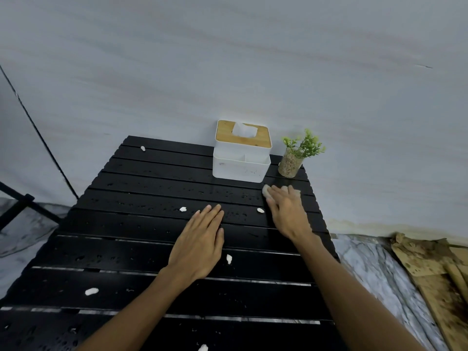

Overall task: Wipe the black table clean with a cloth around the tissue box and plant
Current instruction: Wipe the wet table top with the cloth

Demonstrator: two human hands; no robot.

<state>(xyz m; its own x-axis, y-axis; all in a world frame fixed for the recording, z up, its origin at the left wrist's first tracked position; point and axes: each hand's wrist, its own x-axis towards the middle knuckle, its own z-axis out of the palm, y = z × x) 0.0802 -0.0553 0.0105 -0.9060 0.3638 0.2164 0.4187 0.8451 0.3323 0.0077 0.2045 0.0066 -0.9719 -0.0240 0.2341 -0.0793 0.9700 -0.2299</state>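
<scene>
The black slatted table [141, 178] is wet with droplets and dotted with several small white scraps [183, 209]. A white tissue box with a wooden lid [241, 154] stands at the far edge, and a small plant in a clear pebble-filled glass [291, 162] stands just right of it. My right hand [287, 211] presses a pale cloth [266, 191] flat on the table just in front of the box and plant; most of the cloth is hidden under the fingers. My left hand [200, 243] lies flat on the slats near the middle, fingers together, holding nothing.
A pale wall rises right behind the table. Marble floor [374, 269] shows to the right, with stained wooden boards [435, 269] beyond it. A black metal frame [25, 198] stands at the left. Gaps run between the table's slats.
</scene>
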